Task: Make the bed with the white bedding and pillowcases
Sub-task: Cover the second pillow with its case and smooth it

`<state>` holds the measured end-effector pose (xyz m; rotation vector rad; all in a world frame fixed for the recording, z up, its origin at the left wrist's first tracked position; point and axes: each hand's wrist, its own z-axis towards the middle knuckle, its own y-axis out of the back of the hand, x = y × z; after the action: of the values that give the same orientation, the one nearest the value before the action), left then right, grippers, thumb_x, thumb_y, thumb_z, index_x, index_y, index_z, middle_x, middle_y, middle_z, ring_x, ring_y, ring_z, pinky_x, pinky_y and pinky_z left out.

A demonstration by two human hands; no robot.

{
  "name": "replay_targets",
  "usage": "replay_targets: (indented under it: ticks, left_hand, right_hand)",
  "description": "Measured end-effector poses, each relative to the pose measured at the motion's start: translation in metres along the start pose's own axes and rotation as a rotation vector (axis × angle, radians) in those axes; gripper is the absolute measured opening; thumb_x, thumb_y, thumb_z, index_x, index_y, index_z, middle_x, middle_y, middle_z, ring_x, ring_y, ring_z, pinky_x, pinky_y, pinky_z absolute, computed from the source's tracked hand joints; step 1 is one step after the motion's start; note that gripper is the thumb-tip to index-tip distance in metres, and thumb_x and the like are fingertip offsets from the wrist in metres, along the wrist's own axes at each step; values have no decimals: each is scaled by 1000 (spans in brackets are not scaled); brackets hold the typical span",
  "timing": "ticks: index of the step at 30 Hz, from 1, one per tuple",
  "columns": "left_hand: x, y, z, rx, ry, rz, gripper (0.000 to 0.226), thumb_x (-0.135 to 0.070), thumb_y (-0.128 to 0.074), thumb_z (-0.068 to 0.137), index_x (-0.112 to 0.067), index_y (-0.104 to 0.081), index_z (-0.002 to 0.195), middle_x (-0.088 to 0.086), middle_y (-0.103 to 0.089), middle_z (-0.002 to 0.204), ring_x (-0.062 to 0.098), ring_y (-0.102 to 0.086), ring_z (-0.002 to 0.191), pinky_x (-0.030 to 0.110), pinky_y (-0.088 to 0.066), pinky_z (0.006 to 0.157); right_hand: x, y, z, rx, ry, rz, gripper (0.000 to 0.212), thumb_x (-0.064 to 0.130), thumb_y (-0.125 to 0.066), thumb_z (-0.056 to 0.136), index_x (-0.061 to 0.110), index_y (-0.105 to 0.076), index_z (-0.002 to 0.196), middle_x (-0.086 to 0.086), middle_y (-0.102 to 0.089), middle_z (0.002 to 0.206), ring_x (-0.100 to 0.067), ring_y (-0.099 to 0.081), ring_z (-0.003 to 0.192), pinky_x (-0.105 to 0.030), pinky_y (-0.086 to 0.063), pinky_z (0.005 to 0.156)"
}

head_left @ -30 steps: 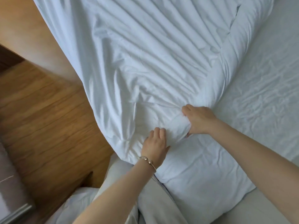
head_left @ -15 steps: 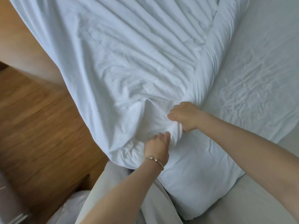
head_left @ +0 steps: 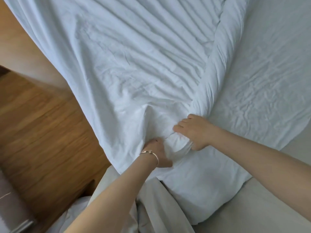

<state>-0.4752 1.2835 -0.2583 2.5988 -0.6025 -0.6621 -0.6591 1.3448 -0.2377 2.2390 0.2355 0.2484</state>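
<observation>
Gripping a bunched corner of the rumpled white cotton duvet cover [head_left: 127, 68], the left hand [head_left: 157, 153] has its fingers buried in the fabric near the bed's edge, a thin metal bracelet [head_left: 149, 153] at its wrist. In this one head view, the right hand [head_left: 193, 132] sits just beside it, fingers curled down over the same gathered wad, where a thick rolled ridge of the cover runs up and away across the bed. The cover hangs partly off the left side of the bed over the brown wooden floor [head_left: 42, 128]; to the right lies the wrinkled white fitted sheet [head_left: 262, 91], and a plump white pillow [head_left: 202, 185] lies just below the hands, touching the bunched cloth. Judging from this, the step is seating the duvet's corner inside its cover. The risk is that the filling slips out of the corner if either hand loosens while the fabric is shaken, leaving a lump. The overhanging weight on the floor side could also drag the whole cover off the bed, and the twisted ridge may stay trapped if pulled unevenly.
</observation>
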Motion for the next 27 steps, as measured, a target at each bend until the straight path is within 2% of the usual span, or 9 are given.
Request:
replay_targets:
  ticks: [3,6,8,12,14,17,22,25,27]
  left_hand:
    - [1,-14,6,-154,-172,43,74,-37,-73,72,-10,-40,132,8,-48,129,29,-50,116,31,-42,92]
    - [-4,-46,-6,-344,-385,136,63,-21,-81,54,-13,-47,106,6,-58,99,27,-62,83,31,-48,61]
    - [-20,-62,-18,-299,-382,203,71,-21,-83,37,-19,-39,92,-3,-56,80,17,-59,64,25,-41,44]
    - [-15,-52,-13,-147,-282,-123,45,-37,-70,77,-15,-40,103,0,-51,101,21,-51,89,30,-39,74]
    - [5,-31,-4,-78,-200,-365,40,-44,-68,81,-14,-46,97,-3,-52,91,17,-48,80,29,-37,71]
    - [27,9,-1,-44,14,-781,16,-23,-56,92,-13,-52,79,0,-56,71,20,-52,64,31,-42,60]
    - [55,47,-2,-56,135,-702,16,-16,-48,90,-18,-55,76,2,-64,76,15,-60,64,19,-45,55]
    - [75,59,-10,-93,182,-659,5,-23,-51,90,-22,-54,86,5,-67,92,22,-65,81,27,-47,69]
    - [88,69,-16,-122,204,-657,4,-26,-52,91,-22,-53,94,4,-65,97,23,-65,83,25,-45,63]
  right_hand:
    - [2,-2,6,60,-104,-7,54,35,-75,65,21,-52,113,2,-62,100,-20,-62,92,-32,-37,81]
    - [19,-52,-22,-230,-242,30,43,10,-80,37,16,-62,75,-2,-58,58,-25,-58,51,-27,-39,54]
    - [31,-80,-40,-357,-344,38,37,-2,-72,34,15,-57,63,-2,-50,54,-25,-51,48,-30,-33,50]
    - [55,-86,-37,-354,-554,163,51,4,-73,32,17,-52,76,0,-52,70,-26,-55,64,-35,-26,64]
    - [63,-68,-28,-304,-625,329,50,8,-73,38,23,-51,80,5,-51,76,-25,-57,76,-32,-23,69]
    - [60,-23,-13,-160,-717,672,31,13,-59,67,32,-53,91,13,-54,90,-17,-57,97,-28,-29,85]
    - [70,17,25,-77,-903,1347,18,32,-50,85,29,-61,99,8,-64,106,-20,-61,99,-35,-46,94]
    - [86,28,40,10,-908,1321,17,34,-46,89,30,-57,103,6,-62,106,-22,-59,103,-36,-44,95]
    - [93,39,50,45,-948,1283,22,32,-43,91,32,-54,110,7,-57,104,-22,-56,107,-35,-39,98]
